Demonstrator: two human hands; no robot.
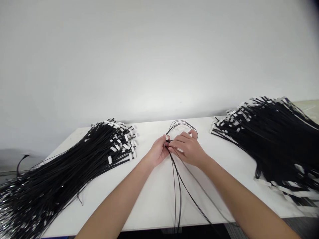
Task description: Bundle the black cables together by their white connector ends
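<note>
The left hand [158, 152] is closed: thumb and fingertips pinch the cable bundle [177, 186] at one point, with a small white tag [166, 136] showing just above the pinch. The right hand [188, 147] lies against it from the other side, fingers curled over the same strands at the same point, so both hands grip the bundle together.

Beyond the pinch, the bundle forms a rounded loop [181, 124] that rests on the white table [154, 205]. Toward the person, the few thin black strands run straight back between the forearms and pass over the near table edge.

Judgement: the step in hand is gathering and aligning a few strands at a common grip point. The next move calls for a firm pinch so that the strands do not slip against one another, and for holding the loop clear of both stacks.

The left pile [74, 166] of black cables with white tags lies well to the left of the hands. The right pile [274, 139], larger and taller, lies well to the right. Neither touches the bundle. A plain grey wall [149, 49] stands behind the table.
</note>
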